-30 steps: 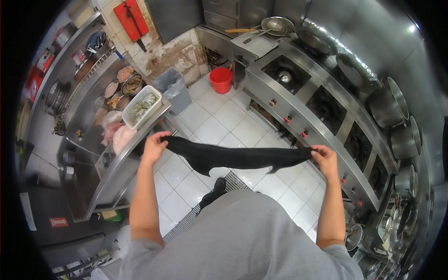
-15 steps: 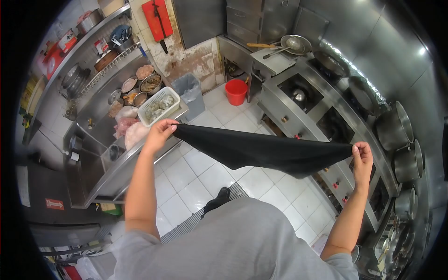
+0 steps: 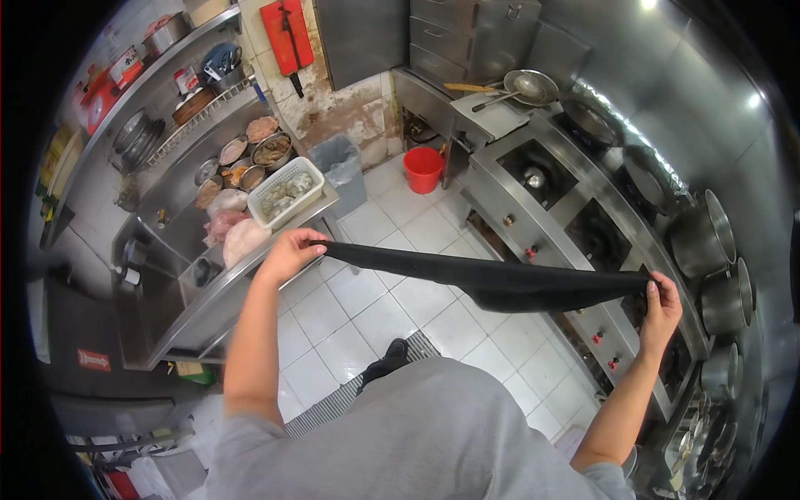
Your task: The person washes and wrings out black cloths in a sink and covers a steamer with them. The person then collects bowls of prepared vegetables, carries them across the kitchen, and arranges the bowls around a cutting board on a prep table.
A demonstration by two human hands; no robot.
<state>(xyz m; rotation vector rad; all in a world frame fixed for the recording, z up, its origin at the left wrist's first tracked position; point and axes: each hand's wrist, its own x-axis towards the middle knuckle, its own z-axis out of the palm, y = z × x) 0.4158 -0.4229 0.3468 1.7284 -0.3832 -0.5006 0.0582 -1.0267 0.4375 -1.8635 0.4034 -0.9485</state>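
A black cloth [image 3: 508, 287] stretches across in front of me, held up by its two ends, with its lower edge sagging in a loose fold towards the right. My left hand [image 3: 290, 255] pinches one end between thumb and fingers. At the other end, my right hand [image 3: 662, 307] grips the cloth in the same way, in front of the stove. What the cloth is for cannot be told from its shape.
On the left, a steel sink counter [image 3: 204, 312] carries a white basket [image 3: 315, 197] and several bowls of food. A grey bin [image 3: 346, 187] and a red bucket [image 3: 423, 171] stand on the tiled floor. The stove [image 3: 500, 196] runs along the right, with pots [image 3: 704, 229] beside it.
Both hands have come slightly lower and a little to the right. The cloth's hanging part has become narrower, and both hands still grip its ends.
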